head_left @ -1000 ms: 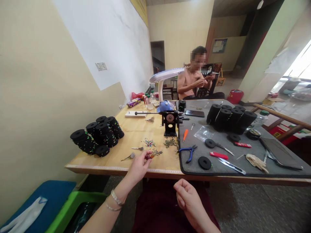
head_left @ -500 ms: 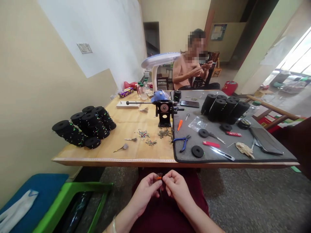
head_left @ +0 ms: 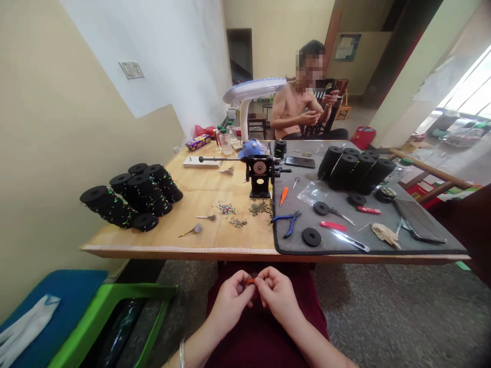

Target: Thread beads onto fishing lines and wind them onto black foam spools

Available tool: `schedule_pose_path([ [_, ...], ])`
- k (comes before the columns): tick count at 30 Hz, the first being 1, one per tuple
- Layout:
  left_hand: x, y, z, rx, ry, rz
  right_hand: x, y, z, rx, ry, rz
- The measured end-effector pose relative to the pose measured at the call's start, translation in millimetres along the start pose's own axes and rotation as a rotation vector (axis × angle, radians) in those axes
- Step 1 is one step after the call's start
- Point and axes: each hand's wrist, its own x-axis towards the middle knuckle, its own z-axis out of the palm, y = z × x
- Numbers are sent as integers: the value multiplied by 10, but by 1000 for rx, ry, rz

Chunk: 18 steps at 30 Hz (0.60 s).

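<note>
Over my lap, in front of the table edge, both my hands meet with fingertips pinched together. A small orange piece (head_left: 251, 281) shows between them, with thin dark strands around it; its kind is too small to make out. My left hand (head_left: 233, 294) is closed on this piece from the left. My right hand (head_left: 274, 291) pinches at its right end, thumb against forefinger. The fingers hide most of what they hold. On the table beyond lie small coloured beads (head_left: 226, 208), little metal pieces (head_left: 261, 207) and blue-handled pliers (head_left: 287, 223).
Black foam spools (head_left: 143, 189) stand stacked at left, more black spools (head_left: 347, 168) at right on the grey mat (head_left: 245, 248). A black winding device (head_left: 260, 176) and lamp (head_left: 255, 89) stand mid-table. Across it sits a person (head_left: 295, 110) holding a phone. A green chair (head_left: 88, 317) is at lower left.
My hands have drawn slightly closer together around the orange piece, and less of the strands shows. The person across has lowered one hand a little. The view has shifted slightly.
</note>
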Motion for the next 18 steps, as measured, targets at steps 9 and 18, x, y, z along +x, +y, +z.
schedule_pose_path([
  [9,2,-30,13,-374,-100,-180,28,34,16,156,-3,89],
  [18,78,-91,-18,-161,59,-65,-27,45,-14,161,8,143],
])
